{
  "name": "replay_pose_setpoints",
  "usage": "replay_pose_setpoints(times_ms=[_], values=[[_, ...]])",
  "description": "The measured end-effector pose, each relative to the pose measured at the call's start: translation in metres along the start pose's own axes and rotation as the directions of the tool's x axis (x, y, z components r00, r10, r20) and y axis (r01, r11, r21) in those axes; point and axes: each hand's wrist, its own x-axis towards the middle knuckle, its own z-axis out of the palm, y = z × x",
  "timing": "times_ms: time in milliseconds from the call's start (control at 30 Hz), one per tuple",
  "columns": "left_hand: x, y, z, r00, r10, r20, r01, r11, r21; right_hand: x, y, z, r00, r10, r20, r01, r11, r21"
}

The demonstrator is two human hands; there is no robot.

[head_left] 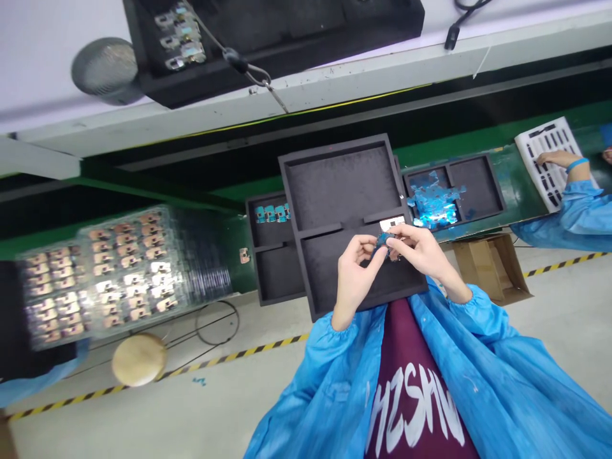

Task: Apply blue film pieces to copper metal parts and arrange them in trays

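Note:
My left hand [354, 271] and my right hand [421, 250] meet over a black foam tray [335, 185] on my lap. Both pinch one small part with blue film [382, 241] between thumb and fingertips. A small silver part [392, 223] lies on the tray's divider just beyond my fingers. Blue smock sleeves cover both of my forearms.
A second black tray [272, 255] to the left holds a row of blue-filmed parts [271, 213]. Another tray [478, 188] on the green belt holds a heap of peeled blue film [434, 201]. Clear stacked trays of parts [109, 274] stand at left. A co-worker's hand [552, 158] rests on a white tray at right.

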Motion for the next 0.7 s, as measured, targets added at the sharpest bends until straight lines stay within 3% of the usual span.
replay_pose_setpoints(times_ms=[133,300,400,500,600,700], values=[[0.002,-0.001,0.001,0.998,-0.058,-0.019,0.056,0.995,-0.079,0.001,0.0,0.0,0.999,0.012,0.047,-0.015,0.999,0.049],[0.001,0.0,0.005,0.995,-0.102,-0.006,0.1,0.989,-0.109,0.002,0.006,0.007,0.996,0.003,-0.093,0.004,0.997,0.075],[0.002,0.002,0.006,0.994,-0.109,0.021,0.11,0.989,-0.095,0.003,0.009,0.007,0.994,-0.07,-0.082,0.067,0.997,-0.04],[0.005,0.001,0.008,0.995,-0.099,-0.023,0.097,0.992,-0.08,0.003,0.011,0.005,0.984,-0.156,-0.082,0.142,0.977,-0.159],[0.007,-0.005,0.012,0.993,-0.06,-0.102,0.056,0.998,-0.033,0.003,0.013,0.006,0.949,-0.278,-0.15,0.237,0.941,-0.242],[0.008,-0.009,0.016,0.989,0.003,-0.15,-0.001,1.0,0.014,0.003,0.014,0.009,0.867,-0.457,-0.197,0.342,0.835,-0.431]])
